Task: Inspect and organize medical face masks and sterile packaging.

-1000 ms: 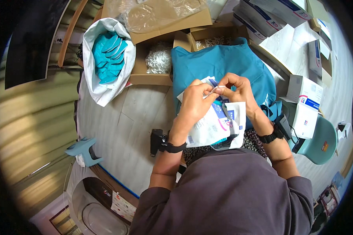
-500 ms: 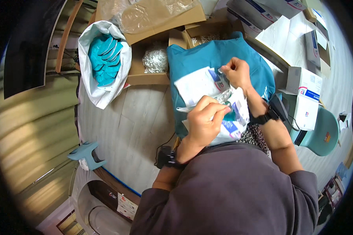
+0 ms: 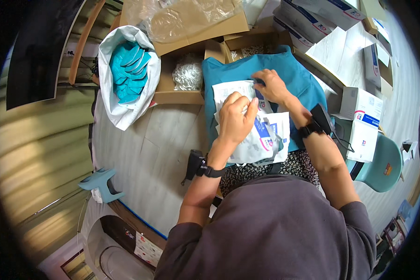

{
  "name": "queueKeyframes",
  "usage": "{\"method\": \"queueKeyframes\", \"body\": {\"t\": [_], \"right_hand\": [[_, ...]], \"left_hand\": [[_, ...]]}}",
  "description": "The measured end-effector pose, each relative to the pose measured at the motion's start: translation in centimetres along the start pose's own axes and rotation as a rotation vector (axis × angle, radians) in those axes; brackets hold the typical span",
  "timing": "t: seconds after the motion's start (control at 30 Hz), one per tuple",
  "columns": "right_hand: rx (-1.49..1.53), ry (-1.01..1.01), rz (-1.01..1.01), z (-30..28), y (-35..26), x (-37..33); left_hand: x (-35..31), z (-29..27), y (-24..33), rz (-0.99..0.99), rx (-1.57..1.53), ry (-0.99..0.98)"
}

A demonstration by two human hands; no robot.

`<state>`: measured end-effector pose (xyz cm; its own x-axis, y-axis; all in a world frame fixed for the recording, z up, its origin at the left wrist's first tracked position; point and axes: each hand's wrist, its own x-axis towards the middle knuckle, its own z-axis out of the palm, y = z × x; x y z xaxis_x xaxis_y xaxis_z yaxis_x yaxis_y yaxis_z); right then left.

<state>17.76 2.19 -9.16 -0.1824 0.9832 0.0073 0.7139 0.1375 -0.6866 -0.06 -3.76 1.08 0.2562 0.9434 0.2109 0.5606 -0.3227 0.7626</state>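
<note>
Far left, white sack [image 3: 124,116] full of teal pads [image 3: 131,72]; next, carton [image 3: 177,97] with white bundle [image 3: 188,77]. Left hand [image 3: 235,120] curled over packets [image 3: 254,145]; cannot tell if gripping. Heaped loosely on teal cloth [image 3: 296,70], so could slide off if nudged. Behind, carton 2 [image 3: 256,39] holding small white pieces [image 3: 252,51]. Right hand [image 3: 271,86] loosely spread by top packet's edge.

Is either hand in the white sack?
No, the left hand is over the white packets and the right hand over the teal fabric, both well clear of the sack.
</note>
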Motion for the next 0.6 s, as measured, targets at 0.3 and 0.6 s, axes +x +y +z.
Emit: {"method": "queueKeyframes", "body": {"t": [0.3,0.6], "right_hand": [[0.325,-0.037,-0.265,-4.9,-5.9,-0.9],[0.613,-0.176,0.088,-5.9,-5.5,-2.2]], "left_hand": [[1.1,-0.2,-1.2,-0.109,0.216,0.024],[0.5,-0.6,-0.6,-0.296,0.1,-0.068]]}}
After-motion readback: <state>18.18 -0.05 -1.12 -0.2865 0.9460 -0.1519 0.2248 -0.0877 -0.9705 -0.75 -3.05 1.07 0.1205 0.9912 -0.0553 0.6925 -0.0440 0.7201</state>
